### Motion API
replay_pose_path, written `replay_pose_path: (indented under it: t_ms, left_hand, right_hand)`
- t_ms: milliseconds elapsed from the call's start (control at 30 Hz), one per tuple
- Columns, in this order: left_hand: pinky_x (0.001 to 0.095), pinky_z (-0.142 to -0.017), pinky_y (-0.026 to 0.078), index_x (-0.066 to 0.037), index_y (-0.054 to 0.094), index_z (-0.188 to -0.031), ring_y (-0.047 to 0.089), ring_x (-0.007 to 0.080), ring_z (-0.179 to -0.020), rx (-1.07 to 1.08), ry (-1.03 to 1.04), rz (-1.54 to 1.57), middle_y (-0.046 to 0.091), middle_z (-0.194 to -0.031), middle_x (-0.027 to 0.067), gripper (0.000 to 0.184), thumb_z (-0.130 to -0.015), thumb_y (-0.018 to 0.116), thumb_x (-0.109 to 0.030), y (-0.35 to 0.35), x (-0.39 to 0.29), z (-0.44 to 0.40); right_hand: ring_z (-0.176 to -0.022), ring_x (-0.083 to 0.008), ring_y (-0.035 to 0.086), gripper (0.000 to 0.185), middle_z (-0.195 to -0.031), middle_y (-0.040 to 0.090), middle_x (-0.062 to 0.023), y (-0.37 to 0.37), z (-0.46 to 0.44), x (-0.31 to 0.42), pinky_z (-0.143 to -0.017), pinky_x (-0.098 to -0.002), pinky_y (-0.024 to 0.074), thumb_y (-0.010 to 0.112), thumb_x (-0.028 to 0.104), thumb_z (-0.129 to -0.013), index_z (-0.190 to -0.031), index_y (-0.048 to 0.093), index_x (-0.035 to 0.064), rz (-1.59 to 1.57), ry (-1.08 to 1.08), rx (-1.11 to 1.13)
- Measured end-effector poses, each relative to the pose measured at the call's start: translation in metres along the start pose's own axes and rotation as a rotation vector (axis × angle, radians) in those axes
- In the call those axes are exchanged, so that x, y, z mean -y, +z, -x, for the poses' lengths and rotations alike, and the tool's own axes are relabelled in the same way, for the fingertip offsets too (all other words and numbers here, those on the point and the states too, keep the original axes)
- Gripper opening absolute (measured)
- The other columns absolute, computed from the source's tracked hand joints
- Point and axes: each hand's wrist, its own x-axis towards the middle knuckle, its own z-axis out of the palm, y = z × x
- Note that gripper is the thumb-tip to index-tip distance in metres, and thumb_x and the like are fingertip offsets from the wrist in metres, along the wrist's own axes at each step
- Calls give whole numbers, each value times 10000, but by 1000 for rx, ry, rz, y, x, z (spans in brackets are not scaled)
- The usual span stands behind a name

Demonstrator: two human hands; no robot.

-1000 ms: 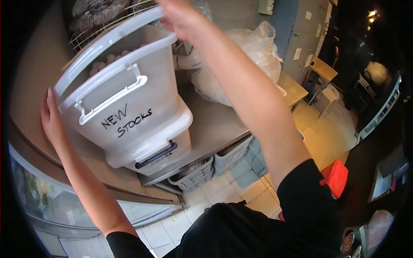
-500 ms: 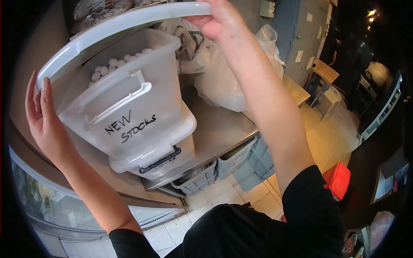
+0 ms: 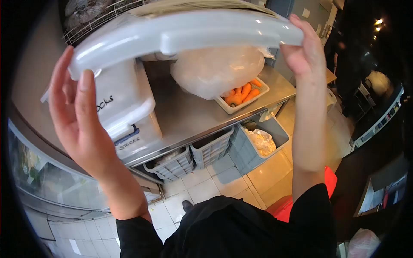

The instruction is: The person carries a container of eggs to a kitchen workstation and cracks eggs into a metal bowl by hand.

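We hold lid [image 3: 185, 38] level with hands, left hand [image 3: 79, 122] and right hand [image 3: 306, 51] each gripping one end. Tub [image 3: 127, 86] beside left hand; bag [image 3: 215, 73] between hands, partly behind lid. Either grip slipping could tip lid, maybe knocking bag.

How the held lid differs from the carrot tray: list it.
The lid is held up between the left hand and right hand; the tray rests on the counter. From here, the lid looks larger than the tray. The tray holds carrots; none show on the lid. Both are pale.
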Motion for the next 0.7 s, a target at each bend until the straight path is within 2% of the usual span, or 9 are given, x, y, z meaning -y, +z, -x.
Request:
replay_pose_path:
  t_ms: [67, 133, 167, 200, 300, 367, 567, 667, 700]
  left_hand:
    - [414, -1162, 285, 75, 484, -1376, 436, 305, -1361, -15, -56, 82, 493, -1435, 219, 422, -997, 516, -109, 22, -17, 32]
    - [431, -1180, 257, 72, 435, -1413, 368, 337, -1420, 30, -49, 125, 430, -1485, 256, 458, -993, 481, -104, 32, -27, 67]
    - [441, -1188, 241, 72, 421, -1422, 341, 350, -1440, 49, -60, 160, 404, -1503, 272, 475, -985, 477, -106, 33, -33, 85]
    - [450, -1192, 232, 63, 413, -1431, 328, 359, -1447, 79, -107, 204, 375, -1518, 284, 490, -975, 473, -108, 33, -40, 103]
    - [510, -1195, 195, 5, 450, -1408, 271, 407, -1469, 207, -191, 254, 247, -1573, 313, 471, -955, 471, -122, 21, -54, 155]
    - [532, -1186, 199, -51, 488, -1377, 230, 442, -1476, 264, -260, 271, 178, -1580, 346, 443, -967, 529, -213, 4, -59, 188]
    - [485, -1164, 279, -69, 480, -1383, 260, 416, -1475, 270, -486, 400, 216, -1584, 312, 496, -952, 573, -296, -46, -77, 248]
    - [482, -1119, 364, -38, 463, -1388, 320, 364, -1454, 110, -921, 516, 331, -1555, 251, 540, -928, 604, -283, -71, -88, 263]
    - [482, -1119, 364, -38, 463, -1388, 320, 364, -1454, 108, -921, 511, 331, -1555, 251, 540, -928, 604, -283, -77, -87, 269]
  right_hand:
    - [-1031, -247, 611, 235, -1027, 625, -100, -35, 21, 18, -916, -392, 513, 668, 111, -903, -1104, 583, 24, 23, 15, -19]
    - [-1066, -246, 607, 275, -1058, 615, -105, -67, 50, 31, -932, -384, 508, 663, 113, -895, -1131, 553, 21, 46, 31, -39]
    - [-1084, -243, 601, 309, -1092, 609, -103, -81, 69, 34, -930, -390, 511, 660, 119, -899, -1168, 539, 27, 86, 42, -123]
    - [-1103, -240, 596, 343, -1125, 604, -100, -94, 87, 37, -928, -396, 514, 657, 124, -902, -1206, 524, 33, 127, 53, -207]
    - [-1100, -237, 599, 356, -1152, 595, -93, -139, 139, 45, -921, -396, 519, 638, 123, -902, -1226, 503, 68, 148, 76, -244]
    - [-1077, -227, 605, 323, -1133, 596, -90, -164, 173, 41, -907, -388, 524, 623, 105, -895, -1196, 508, 86, 122, 93, -237]
    - [-1003, -205, 602, 259, -1100, 592, -78, -198, 244, 23, -878, -357, 518, 593, 48, -880, -1126, 528, 99, 70, 230, -252]
    - [-975, -194, 590, 264, -1081, 585, -78, -206, 265, -1, -881, -349, 505, 591, 28, -870, -1117, 534, 103, 68, 281, -250]
    - [-975, -194, 590, 264, -1081, 585, -78, -205, 270, -11, -881, -349, 505, 591, 28, -870, -1117, 534, 103, 65, 284, -249]
